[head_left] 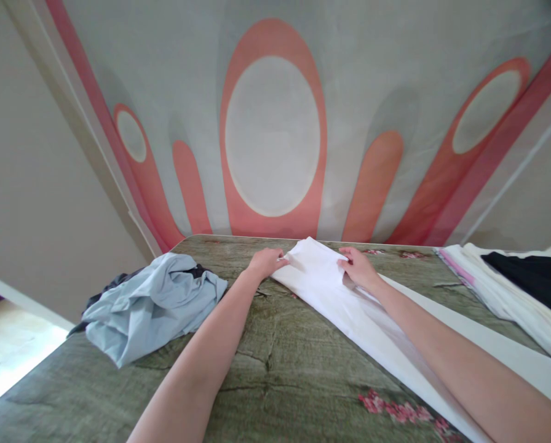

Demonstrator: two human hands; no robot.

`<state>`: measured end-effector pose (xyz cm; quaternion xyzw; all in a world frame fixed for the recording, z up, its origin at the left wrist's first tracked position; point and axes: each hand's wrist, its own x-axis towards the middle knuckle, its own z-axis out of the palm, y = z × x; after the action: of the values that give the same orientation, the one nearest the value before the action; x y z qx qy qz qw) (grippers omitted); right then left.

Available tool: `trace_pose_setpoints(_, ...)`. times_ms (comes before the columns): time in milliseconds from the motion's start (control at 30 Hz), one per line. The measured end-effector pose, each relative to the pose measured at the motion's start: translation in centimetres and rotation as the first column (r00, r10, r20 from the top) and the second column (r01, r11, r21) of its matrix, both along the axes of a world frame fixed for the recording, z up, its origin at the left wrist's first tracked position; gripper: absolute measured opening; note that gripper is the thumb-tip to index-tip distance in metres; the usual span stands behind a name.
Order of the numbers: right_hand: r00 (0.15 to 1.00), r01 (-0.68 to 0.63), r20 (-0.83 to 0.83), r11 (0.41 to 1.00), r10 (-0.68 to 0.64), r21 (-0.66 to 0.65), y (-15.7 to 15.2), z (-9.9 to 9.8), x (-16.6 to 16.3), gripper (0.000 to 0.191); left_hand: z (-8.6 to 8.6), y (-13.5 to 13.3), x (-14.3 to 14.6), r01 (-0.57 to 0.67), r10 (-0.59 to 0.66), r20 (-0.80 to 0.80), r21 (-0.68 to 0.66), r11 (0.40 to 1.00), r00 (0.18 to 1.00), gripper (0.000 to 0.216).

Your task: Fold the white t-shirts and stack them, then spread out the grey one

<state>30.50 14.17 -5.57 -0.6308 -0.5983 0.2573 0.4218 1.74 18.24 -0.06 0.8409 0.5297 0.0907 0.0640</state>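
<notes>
A long white garment (324,271), which looks like a pair of trousers, lies slantwise on the table from the far middle to the lower right, where it runs out of view. At its far end my left hand (267,263) pinches the left edge between thumb and fingers. Opposite, my right hand (359,268) is closed on the right edge, thumb and forefinger together on the cloth. My right forearm crosses over the garment and hides part of it.
A crumpled light blue garment (153,307) lies on dark cloth at the left. Folded white clothes (497,292) with a black garment (534,277) on top are at the right. The table (275,381) has a wood-look, flowered cover; a patterned wall hanging (340,74) is behind.
</notes>
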Motion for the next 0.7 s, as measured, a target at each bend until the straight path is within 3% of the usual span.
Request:
trace_pose_setpoints(167, 1.0, 0.005, -0.021, 1.0, -0.006, -0.022, -0.3, 0.3, -0.2, 0.04, 0.2, -0.3, -0.3, -0.047, 0.048, -0.021, 0.035, 0.998, 0.999, 0.037)
trace_pose_setpoints(400, 0.997, -0.043, 0.055, 0.958, 0.061, -0.284, 1.8, 4.0, -0.2, 0.044, 0.4, -0.7, -0.6, -0.022, 0.022, 0.002, 0.055, 0.998, 1.0, 0.035)
trace_pose_setpoints(533, 0.988, 0.009, 0.151, 0.962, 0.034, -0.274, 4.6, 5.2, -1.8, 0.042, 0.5, -1.1, -0.8, -0.013, 0.012, 0.02, 0.062, 0.998, 1.0, 0.035)
trace_pose_setpoints(700, 0.958, 0.012, 0.282, 0.969, 0.059, -0.246, 5.9, 5.2, -4.0, 0.024, 0.3, -1.2, -1.0, -0.022, 0.018, 0.052, 0.088, 0.996, 0.998, 0.037)
